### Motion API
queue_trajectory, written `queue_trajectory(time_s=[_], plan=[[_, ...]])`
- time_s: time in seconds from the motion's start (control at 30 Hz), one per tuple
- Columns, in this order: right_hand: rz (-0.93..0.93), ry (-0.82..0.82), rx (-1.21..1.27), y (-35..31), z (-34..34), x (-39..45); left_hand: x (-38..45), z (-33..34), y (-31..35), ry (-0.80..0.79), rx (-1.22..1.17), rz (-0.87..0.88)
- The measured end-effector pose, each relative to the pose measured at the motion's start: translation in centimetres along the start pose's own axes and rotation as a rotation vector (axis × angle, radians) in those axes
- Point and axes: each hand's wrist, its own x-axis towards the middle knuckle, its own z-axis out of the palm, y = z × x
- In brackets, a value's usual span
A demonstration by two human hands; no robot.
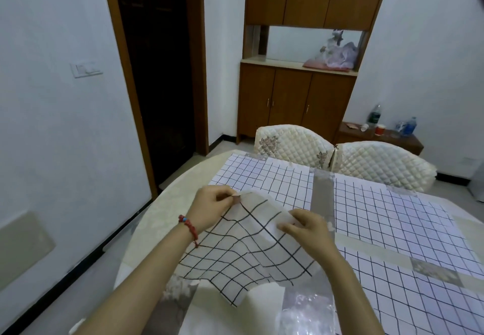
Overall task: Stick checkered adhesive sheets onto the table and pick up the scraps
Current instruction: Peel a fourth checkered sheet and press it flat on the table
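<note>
While both hands hold it off the bench (146, 230), the checkered adhesive sheet (235, 253) sags between and below them, its lower edge drooping toward the person. The left hand (212, 207), a red bracelet (189, 226) on its wrist, pinches the sheet's upper corner between thumb and fingertips. The right hand (306, 227) pinches a translucent layer (275, 216) at the sheet's top edge, just right of the left hand; whether this is backing or the sheet itself is unclear. Beyond the hands, a stuck checkered sheet (267, 180) lies flat on the bench; two more lie to the right of the right hand.
</note>
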Motion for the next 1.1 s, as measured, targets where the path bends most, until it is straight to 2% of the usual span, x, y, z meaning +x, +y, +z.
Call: queue_trajectory(time_s=[0.2,0.37,0.43,0.53,0.67,0.77,0.97,1.1], plan=[[0.108,-0.023,0.153,1.0,-2.4,-0.6,0.4,-2.5,-0.5,0.083,-0.022,-0.054],[0.074,0.051,0.152,-0.1,-1.1,0.2,0.1,-0.7,-0.5,0.345,0.176,-0.233],[0.072,0.061,0.158,-0.7,-0.5,0.5,-0.8,0.3,0.1,0.384,0.196,-0.197],[0.061,0.054,0.137,-1.5,0.5,0.8,-2.6,2.6,1.1,0.212,0.137,-0.192],[0.042,-0.005,0.062,-2.3,1.9,0.9,-3.7,5.2,2.6,-0.012,-0.265,-0.435],[0.027,-0.049,0.037,-2.6,2.7,0.8,-3.6,5.4,2.8,-0.024,-0.408,-0.527],[0.013,-0.109,0.006,-2.7,3.3,0.4,-3.8,4.8,2.5,-0.001,-0.479,-0.525],[0.048,-0.139,0.077,-2.3,3.4,0.4,-4.0,4.9,2.2,0.009,-0.516,-0.523]])
